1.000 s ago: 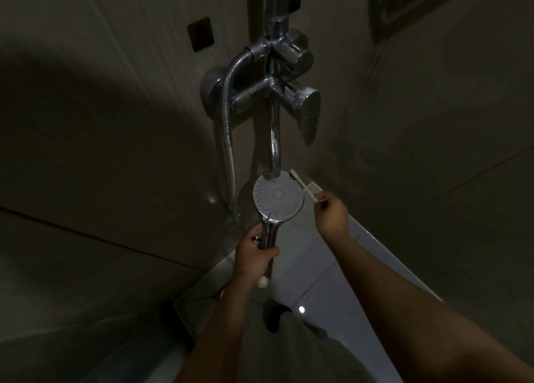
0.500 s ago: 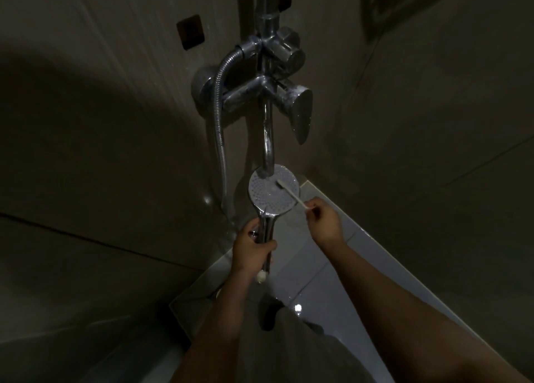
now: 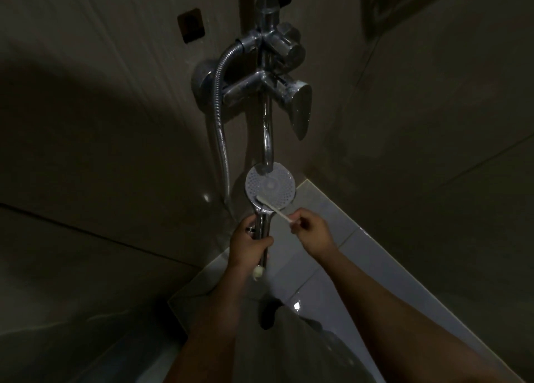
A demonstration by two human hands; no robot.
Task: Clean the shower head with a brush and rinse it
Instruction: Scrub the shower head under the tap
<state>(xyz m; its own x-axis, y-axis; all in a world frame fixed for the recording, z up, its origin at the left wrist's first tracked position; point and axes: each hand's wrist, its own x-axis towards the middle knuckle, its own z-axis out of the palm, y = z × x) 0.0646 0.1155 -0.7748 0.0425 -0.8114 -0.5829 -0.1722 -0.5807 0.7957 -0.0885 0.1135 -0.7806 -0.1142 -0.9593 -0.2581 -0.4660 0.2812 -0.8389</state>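
Note:
The round shower head [image 3: 274, 184] faces up at me, its pale nozzle plate lit in the dim stall. My left hand [image 3: 248, 245] grips its chrome handle just below the head. A thin white brush [image 3: 273, 208], like a toothbrush, is pinched in my right hand [image 3: 310, 231]; its bristle end rests on the lower left edge of the nozzle plate. The spout hides the top rim of the shower head.
The chrome mixer valve [image 3: 261, 86] with its lever [image 3: 300, 108] is on the wall above. Its spout [image 3: 267, 145] ends just over the shower head. A metal hose [image 3: 221, 128] loops down the left side. Dark tiled walls meet in a corner; pale floor tiles [image 3: 326, 270] lie below.
The brush has swept from the upper right rim of the nozzle plate across to its lower left edge. My right hand dropped lower and closer to my left hand.

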